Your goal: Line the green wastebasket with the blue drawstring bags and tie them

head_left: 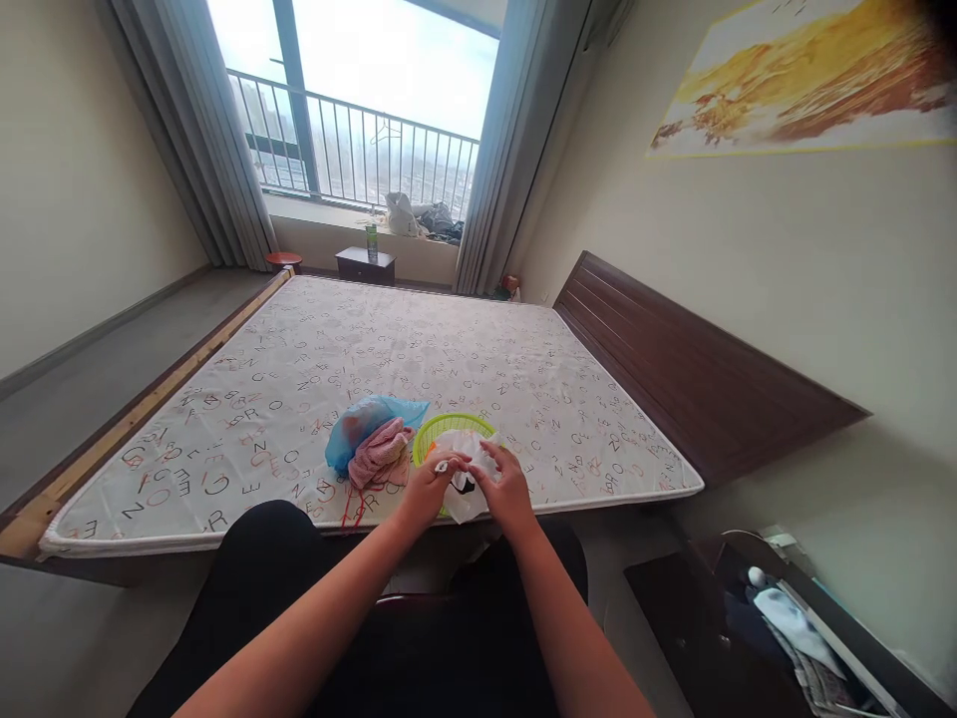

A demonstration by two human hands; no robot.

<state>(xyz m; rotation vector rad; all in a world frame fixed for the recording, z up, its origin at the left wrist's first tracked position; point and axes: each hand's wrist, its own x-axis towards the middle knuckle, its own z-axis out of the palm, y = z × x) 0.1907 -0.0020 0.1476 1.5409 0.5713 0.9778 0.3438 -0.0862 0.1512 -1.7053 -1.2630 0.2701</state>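
Note:
Both my hands are at a white plastic bag [468, 504], in front of a green mesh basket [426, 435] on the near edge of the mattress. My left hand [429, 487] pinches the bag from the left side. From the right, my right hand [506, 491] grips it with bent fingers. Something dark shows at the bag between the hands, too small to name. Left of the basket lies a pink cloth [381, 456], and behind it rests a blue plastic bag [357, 427]. Red strings [354, 509] hang by the cloth.
The letter-printed mattress [419, 349] spreads ahead, with a dark headboard [688, 364] on the right. A nightstand [365, 267] bearing a green bottle [372, 242] stands by the window. Clothes [803, 633] lie on dark furniture at lower right.

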